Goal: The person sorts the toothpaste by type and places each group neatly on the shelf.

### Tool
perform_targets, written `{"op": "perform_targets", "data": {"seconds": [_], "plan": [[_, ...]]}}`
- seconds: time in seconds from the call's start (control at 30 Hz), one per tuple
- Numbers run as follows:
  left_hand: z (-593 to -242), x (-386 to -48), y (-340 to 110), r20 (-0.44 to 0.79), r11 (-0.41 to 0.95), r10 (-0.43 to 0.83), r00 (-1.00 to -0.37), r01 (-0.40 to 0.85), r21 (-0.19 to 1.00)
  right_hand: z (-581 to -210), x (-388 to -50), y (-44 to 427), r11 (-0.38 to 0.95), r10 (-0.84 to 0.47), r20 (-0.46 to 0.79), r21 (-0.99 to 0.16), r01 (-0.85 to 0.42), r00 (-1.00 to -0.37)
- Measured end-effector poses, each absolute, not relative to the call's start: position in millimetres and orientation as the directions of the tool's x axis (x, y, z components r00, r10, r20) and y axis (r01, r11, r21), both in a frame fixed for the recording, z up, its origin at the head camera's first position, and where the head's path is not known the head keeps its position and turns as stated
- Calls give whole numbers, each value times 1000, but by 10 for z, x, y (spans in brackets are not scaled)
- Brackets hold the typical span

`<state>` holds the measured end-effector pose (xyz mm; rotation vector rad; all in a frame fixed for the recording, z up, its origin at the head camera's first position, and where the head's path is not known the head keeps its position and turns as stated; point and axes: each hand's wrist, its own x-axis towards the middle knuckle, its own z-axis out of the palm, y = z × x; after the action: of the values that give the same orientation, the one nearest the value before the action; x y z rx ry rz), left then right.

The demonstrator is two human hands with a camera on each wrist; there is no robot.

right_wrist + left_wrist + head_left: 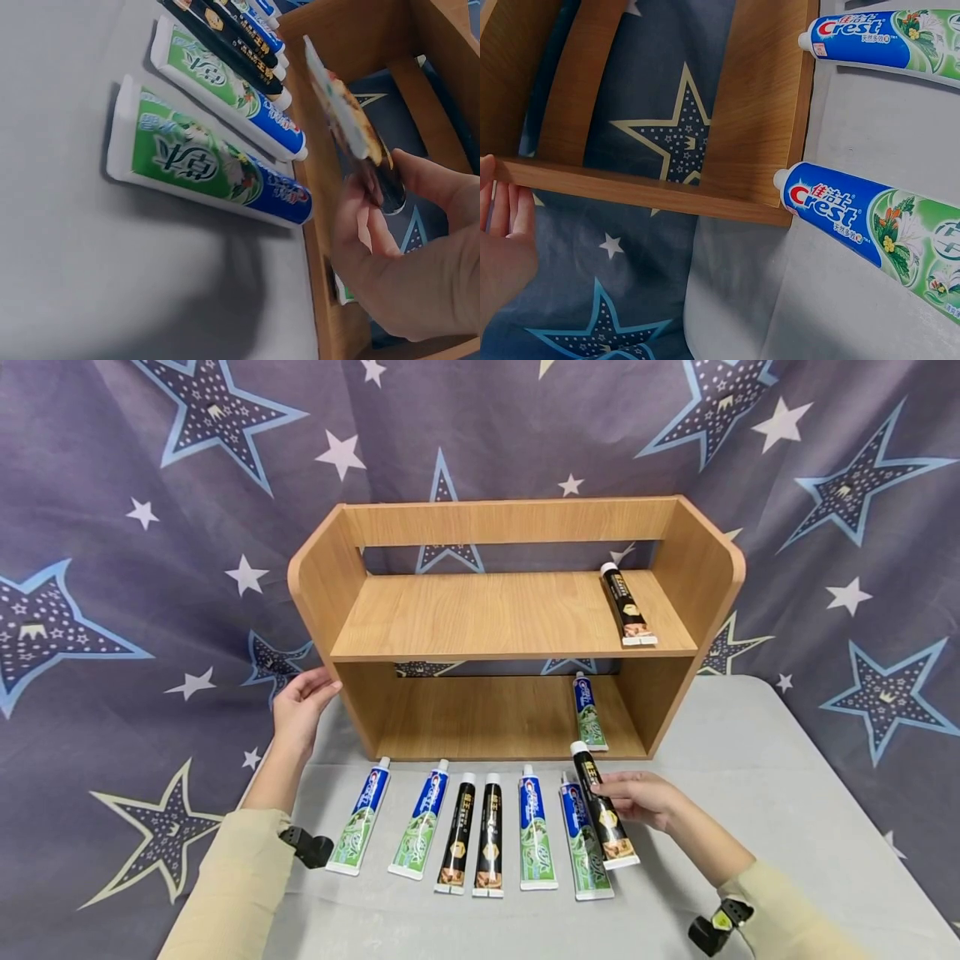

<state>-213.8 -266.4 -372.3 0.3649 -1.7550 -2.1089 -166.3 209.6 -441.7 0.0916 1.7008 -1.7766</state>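
In the head view the right hand pinches a black toothpaste tube above the table, partly over a blue-green tube. The right wrist view shows this black tube between the thumb and fingers of the right hand. At the shelf's left side panel, the left hand holds the edge with thumb and fingertips; the left wrist view also shows the left hand at the wooden edge. A black tube lies on the upper board, a blue-green one on the lower.
The two-level wooden shelf stands at the back of the grey table. In front of it lies a row of tubes, blue-green ones and two black ones. A star-patterned curtain hangs behind.
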Motion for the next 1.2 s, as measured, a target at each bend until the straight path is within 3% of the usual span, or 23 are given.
{"op": "perform_targets", "data": {"seconds": [1.2], "plan": [[-3721, -2128, -2682, 7, -163, -427, -904, 85, 983, -3835, -1795, 1841, 128, -386, -447, -892, 433, -807]]}}
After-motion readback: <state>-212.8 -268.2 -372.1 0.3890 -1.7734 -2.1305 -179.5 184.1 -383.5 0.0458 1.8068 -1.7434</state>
